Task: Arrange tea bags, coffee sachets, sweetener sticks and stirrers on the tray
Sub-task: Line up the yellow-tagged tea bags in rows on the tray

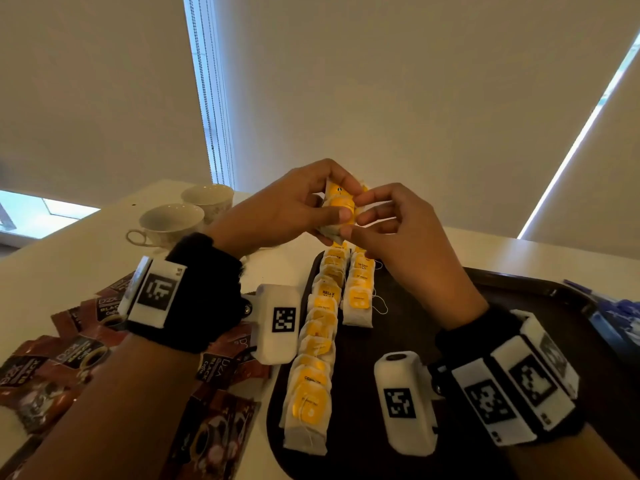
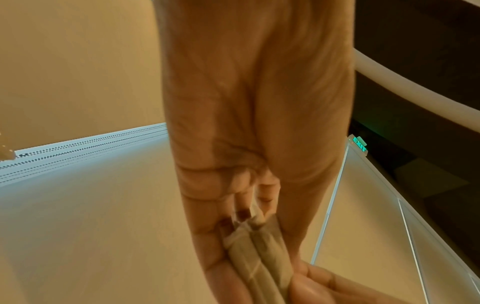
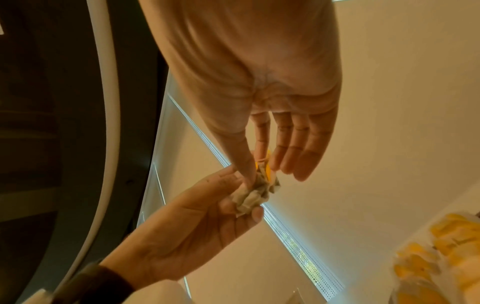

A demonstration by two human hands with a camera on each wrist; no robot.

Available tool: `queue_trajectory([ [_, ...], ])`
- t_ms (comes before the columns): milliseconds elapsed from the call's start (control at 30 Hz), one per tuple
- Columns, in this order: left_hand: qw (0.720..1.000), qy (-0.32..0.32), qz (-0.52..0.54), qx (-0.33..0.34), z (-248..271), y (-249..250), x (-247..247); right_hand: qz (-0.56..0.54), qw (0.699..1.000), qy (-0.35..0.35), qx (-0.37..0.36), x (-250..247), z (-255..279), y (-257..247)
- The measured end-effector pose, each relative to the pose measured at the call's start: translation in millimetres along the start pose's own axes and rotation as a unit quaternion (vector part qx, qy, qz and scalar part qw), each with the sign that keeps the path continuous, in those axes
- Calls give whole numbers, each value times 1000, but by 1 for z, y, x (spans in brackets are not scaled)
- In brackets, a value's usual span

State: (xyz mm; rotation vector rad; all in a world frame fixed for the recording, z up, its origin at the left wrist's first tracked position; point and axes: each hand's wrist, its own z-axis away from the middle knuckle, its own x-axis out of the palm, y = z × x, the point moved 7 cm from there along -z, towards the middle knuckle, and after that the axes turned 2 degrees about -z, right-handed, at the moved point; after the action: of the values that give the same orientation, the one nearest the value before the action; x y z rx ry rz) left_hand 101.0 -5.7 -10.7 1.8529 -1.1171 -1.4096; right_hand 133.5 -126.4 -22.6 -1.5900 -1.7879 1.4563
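Observation:
Both hands are raised above the far end of the dark brown tray point(image 1: 519, 306). My left hand point(image 1: 298, 202) grips a small stack of tea bags point(image 1: 341, 206) with yellow tags; the same stack of tea bags point(image 2: 259, 253) fills its fingers in the left wrist view. My right hand point(image 1: 384, 220) pinches the right edge of that stack with thumb and forefinger, the other fingers held straighter; the tea bags point(image 3: 254, 193) show between both hands. Two rows of tea bags point(image 1: 318, 341) lie on the tray's left part, the second row point(image 1: 360, 292) shorter.
Red and black coffee sachets point(image 1: 69, 368) lie scattered on the white table left of the tray. Two white teacups point(image 1: 169, 223) stand at the back left. Blue packets point(image 1: 620, 313) sit off the tray's right edge. Window blinds rise behind.

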Motion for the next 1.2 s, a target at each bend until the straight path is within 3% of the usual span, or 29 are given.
queue_trajectory([
  [133,1000,-6,13,-8,-2,-2,2,-16,1000,-7,-3,0,-1,1],
  [300,1000,-3,6,-9,-3,-2,6,-91,992,-52,70,1,-2,12],
  [633,999,-20,12,-39,0,-4,13,-119,988,-35,89,-8,-2,20],
  [967,999,1,18,-42,3,-4,3,-226,962,-24,148,-24,-4,20],
  [1200,998,34,-7,-43,1,-7,-3,-221,964,-7,149,-38,-5,19],
])
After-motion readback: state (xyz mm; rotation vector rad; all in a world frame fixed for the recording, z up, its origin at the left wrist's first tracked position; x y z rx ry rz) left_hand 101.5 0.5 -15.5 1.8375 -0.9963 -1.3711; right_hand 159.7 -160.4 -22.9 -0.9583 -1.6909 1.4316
